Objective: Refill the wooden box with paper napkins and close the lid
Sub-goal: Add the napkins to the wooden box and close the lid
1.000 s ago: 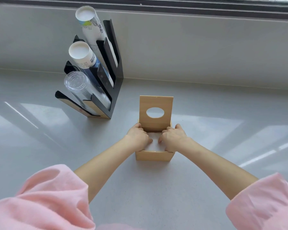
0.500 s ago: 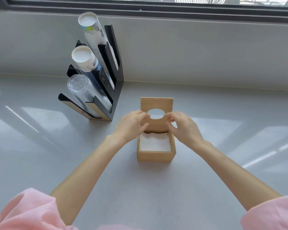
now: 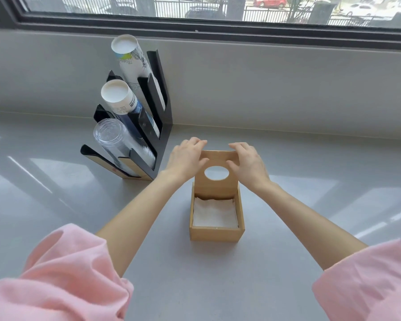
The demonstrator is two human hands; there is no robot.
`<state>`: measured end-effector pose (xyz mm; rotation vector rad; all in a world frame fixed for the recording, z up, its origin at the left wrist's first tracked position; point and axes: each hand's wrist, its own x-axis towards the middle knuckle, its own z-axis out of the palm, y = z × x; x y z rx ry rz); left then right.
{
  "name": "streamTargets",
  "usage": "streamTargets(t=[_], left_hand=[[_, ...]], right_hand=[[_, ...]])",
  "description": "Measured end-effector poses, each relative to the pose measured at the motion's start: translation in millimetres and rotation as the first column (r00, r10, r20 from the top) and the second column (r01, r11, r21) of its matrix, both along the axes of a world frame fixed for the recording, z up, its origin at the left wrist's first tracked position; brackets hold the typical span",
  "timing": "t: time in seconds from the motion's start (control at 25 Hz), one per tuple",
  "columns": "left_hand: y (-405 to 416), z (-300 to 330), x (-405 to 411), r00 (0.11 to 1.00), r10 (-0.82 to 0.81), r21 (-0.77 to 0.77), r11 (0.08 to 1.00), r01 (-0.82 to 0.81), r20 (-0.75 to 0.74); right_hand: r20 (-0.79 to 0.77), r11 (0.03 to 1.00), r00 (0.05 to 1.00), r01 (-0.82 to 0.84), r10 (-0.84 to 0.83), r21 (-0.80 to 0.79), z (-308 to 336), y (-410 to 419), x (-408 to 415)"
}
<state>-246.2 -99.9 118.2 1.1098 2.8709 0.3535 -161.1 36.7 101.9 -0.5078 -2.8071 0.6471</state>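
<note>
A small wooden box (image 3: 215, 234) stands on the grey counter in front of me. White paper napkins (image 3: 214, 213) lie inside it, below the rim. Its hinged lid (image 3: 216, 188), with an oval hole, stands upright at the back of the box. My left hand (image 3: 185, 161) grips the lid's top left corner, fingers behind and thumb in front. My right hand (image 3: 247, 163) holds the top right corner the same way.
A black cup rack (image 3: 153, 126) stands to the left of the box against the wall, holding stacks of paper cups (image 3: 119, 100) and clear plastic cups (image 3: 116, 140). A grey wall and a window (image 3: 218, 10) run behind the counter (image 3: 310, 181).
Both hands rose from pressing the napkins inside the box to the top corners of the upright lid. The napkins now lie uncovered in the box.
</note>
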Motion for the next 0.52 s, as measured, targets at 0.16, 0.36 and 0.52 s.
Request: streamTargets(t=[0.16,0.36,0.52], left_hand=[[1,-4,1,0.999,0.033,0.051,0.998,-0.034,0.022],[-5,-3,6,0.999,0.04,0.132,0.99,-0.04,0.003],[-12,-1,14,0.998,0.037,0.192,0.981,-0.026,-0.051]], right_hand=[[0.013,0.998,1.0,0.022,-0.021,-0.057,1,3,-1],[-0.031,0.996,0.999,0.02,-0.022,-0.086,3,1,4],[-0.104,0.996,0.995,-0.008,-0.001,-0.092,3,1,13]])
